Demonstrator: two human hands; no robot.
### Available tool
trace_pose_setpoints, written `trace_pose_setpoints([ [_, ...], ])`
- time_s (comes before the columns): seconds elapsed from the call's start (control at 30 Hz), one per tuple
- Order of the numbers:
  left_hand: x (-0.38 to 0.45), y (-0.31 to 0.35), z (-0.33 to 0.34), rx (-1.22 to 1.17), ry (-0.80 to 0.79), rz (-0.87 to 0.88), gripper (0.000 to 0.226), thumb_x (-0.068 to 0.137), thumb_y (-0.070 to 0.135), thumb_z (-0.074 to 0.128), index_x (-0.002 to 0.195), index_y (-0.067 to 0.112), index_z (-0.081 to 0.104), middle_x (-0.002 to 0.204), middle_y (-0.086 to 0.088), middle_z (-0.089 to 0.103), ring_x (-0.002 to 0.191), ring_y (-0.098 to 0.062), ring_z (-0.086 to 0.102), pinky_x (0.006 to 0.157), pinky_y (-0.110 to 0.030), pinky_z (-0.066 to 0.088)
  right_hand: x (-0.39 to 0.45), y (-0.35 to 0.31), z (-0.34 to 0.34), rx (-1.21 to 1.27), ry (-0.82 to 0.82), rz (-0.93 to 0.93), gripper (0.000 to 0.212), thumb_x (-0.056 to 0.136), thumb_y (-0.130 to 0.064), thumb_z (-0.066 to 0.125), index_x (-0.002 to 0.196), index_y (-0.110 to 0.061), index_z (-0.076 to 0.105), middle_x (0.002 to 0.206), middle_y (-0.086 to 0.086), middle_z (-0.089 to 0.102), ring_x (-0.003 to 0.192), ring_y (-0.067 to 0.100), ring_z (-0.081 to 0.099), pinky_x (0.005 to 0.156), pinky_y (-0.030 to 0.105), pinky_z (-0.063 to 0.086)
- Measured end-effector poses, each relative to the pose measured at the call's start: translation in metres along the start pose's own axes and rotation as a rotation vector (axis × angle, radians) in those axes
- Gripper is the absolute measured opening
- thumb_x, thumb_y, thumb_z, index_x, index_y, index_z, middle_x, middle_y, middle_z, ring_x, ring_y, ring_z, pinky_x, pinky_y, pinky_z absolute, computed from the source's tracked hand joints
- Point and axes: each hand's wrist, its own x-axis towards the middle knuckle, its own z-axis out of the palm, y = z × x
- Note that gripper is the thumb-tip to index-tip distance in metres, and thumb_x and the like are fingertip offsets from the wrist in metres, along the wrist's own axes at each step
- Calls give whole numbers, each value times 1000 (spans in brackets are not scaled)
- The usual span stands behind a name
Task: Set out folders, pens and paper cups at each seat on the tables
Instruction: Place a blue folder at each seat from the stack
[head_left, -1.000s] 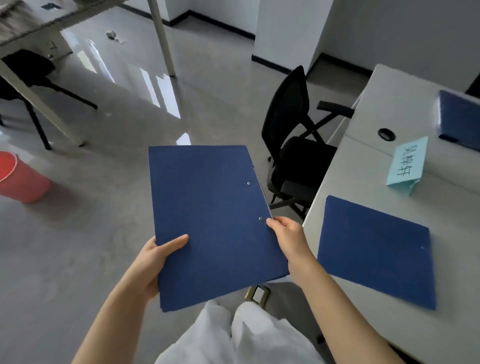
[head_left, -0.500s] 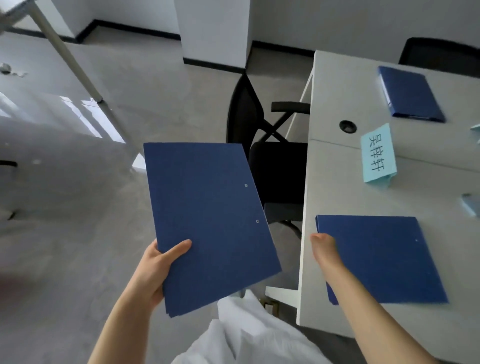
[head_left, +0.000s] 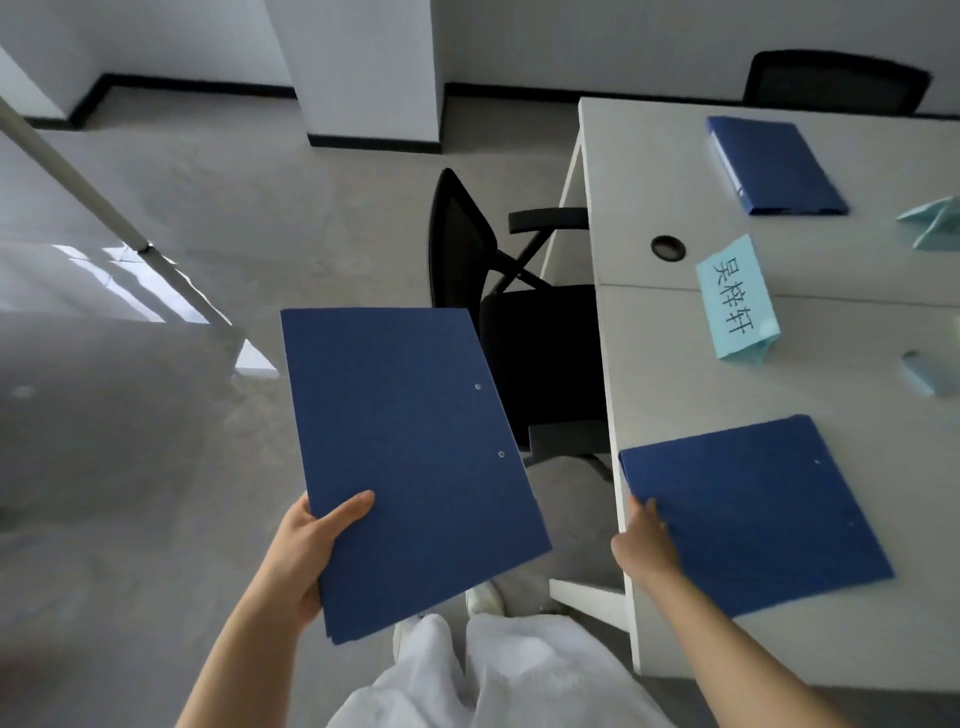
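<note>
Your left hand (head_left: 306, 545) gripped the held folder (head_left: 410, 462) at its lower left corner, thumb curled over the cover, fingers underneath; it looked like a thin stack, though the count could not be read. Your right hand (head_left: 641, 545) reached to the near folder (head_left: 753, 514), lying flat at the lower right of the frame, touching its left edge at the table (head_left: 654, 364) rim. The right fingers were hidden behind the hand, so whether they pinched the edge or merely nudged it could not be told.

Progress, judged: two folders were laid, the near one and a far folder (head_left: 774, 166) at upper right. A name card (head_left: 735, 299) stood between them. No pens or cups were visible anywhere. The folder step appeared partly done, with the held stack unplaced; pens and cups all remained.
</note>
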Motion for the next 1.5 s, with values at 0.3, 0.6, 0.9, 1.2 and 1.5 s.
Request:
trace_pose_setpoints([
  [0.3,4,15,-24,51,-9,-16,28,86,9,67,114,12,64,105,-8,75,90,-30,73,69,-39,59,-50,-26,48,265,-83,-107,61,97,-8,41,152,-23,17,157,1,22,139,26,33,97,30,38],
  [0.6,8,14,-41,64,20,-65,25,86,11,68,111,14,64,105,-9,75,91,-31,71,73,-41,56,-86,23,75,1268,83,688,31,96,-13,42,126,-6,45,80,10,48,64,20,43,75,34,44],
  [0.9,6,23,-51,110,-2,-44,31,87,12,68,117,13,62,106,-8,74,92,-32,70,71,-42,56,-102,29,67,1647,69,725,48,95,-24,52,138,-7,37,125,16,48,113,29,50,94,40,43],
  [1.2,7,24,-55,128,-33,-48,30,87,14,68,116,14,62,107,-8,73,91,-32,70,68,-40,56,-108,4,53,1809,161,369,42,95,-4,47,135,-20,43,122,16,58,99,33,65,83,43,54],
  [1.5,7,32,-63,118,-55,-14,28,87,16,68,114,15,63,105,-6,74,89,-30,71,67,-39,56,-136,-44,26,1988,163,47,43,97,-5,45,137,-23,46,120,13,63,80,21,74,59,26,58],
])
